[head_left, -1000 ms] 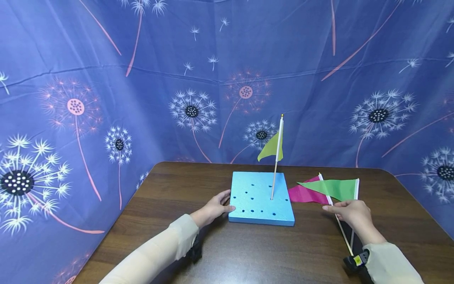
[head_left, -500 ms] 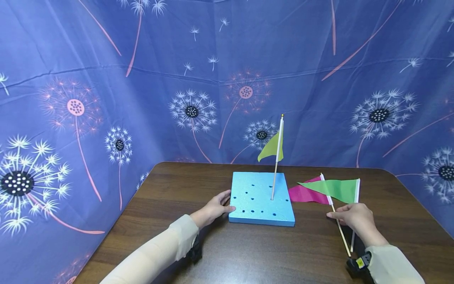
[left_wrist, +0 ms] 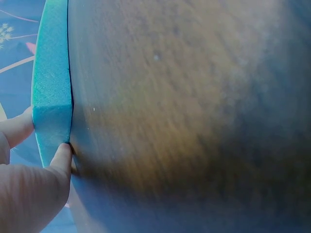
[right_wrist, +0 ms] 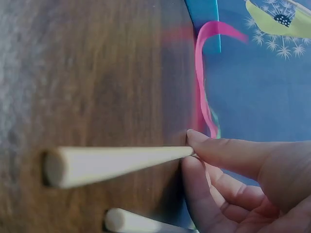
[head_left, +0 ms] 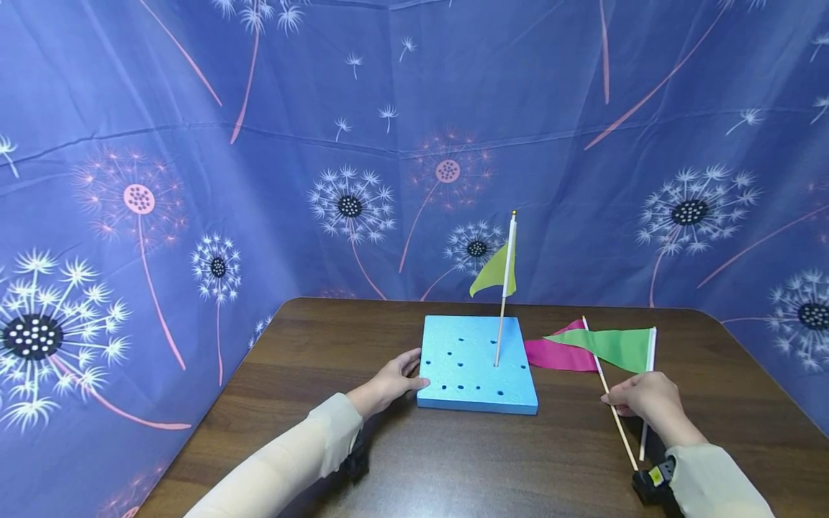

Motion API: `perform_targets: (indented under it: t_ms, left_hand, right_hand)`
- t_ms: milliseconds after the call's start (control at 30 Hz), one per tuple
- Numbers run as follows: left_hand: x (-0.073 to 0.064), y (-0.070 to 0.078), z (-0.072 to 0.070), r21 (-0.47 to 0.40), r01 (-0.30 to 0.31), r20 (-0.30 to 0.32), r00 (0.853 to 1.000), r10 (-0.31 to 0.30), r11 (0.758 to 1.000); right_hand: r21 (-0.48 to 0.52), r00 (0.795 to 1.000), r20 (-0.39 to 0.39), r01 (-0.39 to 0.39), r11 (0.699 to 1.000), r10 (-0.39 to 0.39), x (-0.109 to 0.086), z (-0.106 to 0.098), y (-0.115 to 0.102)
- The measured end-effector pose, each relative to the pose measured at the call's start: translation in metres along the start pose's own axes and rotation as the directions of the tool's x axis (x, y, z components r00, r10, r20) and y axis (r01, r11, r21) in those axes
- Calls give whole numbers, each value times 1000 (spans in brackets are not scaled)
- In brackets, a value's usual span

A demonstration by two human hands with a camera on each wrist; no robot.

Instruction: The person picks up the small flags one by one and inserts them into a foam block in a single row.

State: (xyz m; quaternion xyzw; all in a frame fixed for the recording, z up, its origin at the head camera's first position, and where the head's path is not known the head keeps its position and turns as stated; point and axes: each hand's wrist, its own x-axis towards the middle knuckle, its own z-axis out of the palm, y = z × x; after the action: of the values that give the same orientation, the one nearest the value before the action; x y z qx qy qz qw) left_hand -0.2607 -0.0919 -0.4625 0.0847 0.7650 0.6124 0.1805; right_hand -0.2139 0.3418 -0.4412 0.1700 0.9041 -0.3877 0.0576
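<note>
My left hand [head_left: 388,381] grips the left edge of a light-blue square board [head_left: 469,331] dotted with small holes. The left wrist view has a thumb and a finger at the corner of the board's side [left_wrist: 52,92]. Upright in one hole stands a yellow-green pennant flag [head_left: 495,270] on a thin stick. Right of the board, my right hand [head_left: 648,403] pinches the wooden stick [right_wrist: 121,164] of a magenta pennant flag [head_left: 560,356] between thumb and forefinger. A green pennant flag [head_left: 624,349] overlaps the magenta one, its stick partly hidden behind that hand.
Everything is on a brown wooden table [head_left: 324,324]. Behind it hangs a blue cloth [head_left: 291,86] printed with dandelions. The green flag's stick end [right_wrist: 116,219] lies close beside the held stick.
My right hand has shifted a little down along the magenta flag's stick, toward me. The left hand, the board and the upright flag have stayed in place.
</note>
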Motion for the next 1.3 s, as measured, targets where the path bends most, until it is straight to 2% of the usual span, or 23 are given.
perform_targets:
  t_ms: [267,733,1000,1300]
  left_hand:
    - [0,-1,0,11,-4,-2,1000,4,1000]
    - [0,2,-1,29,17,0,1000,-17,999]
    - [0,2,1,21,12,-11,1000,-12,1000]
    - [2,0,0,4,20,-16,1000,-20,1000]
  right_hand:
    - [62,998,62,-3,998,0,2,-1,1]
    - [108,998,57,-9,994,3,-1,1,-5]
    - [247,996,78,31,969,-52,-3,1,-17]
    - [261,994,54,76,962,-93,-8,-1,-32]
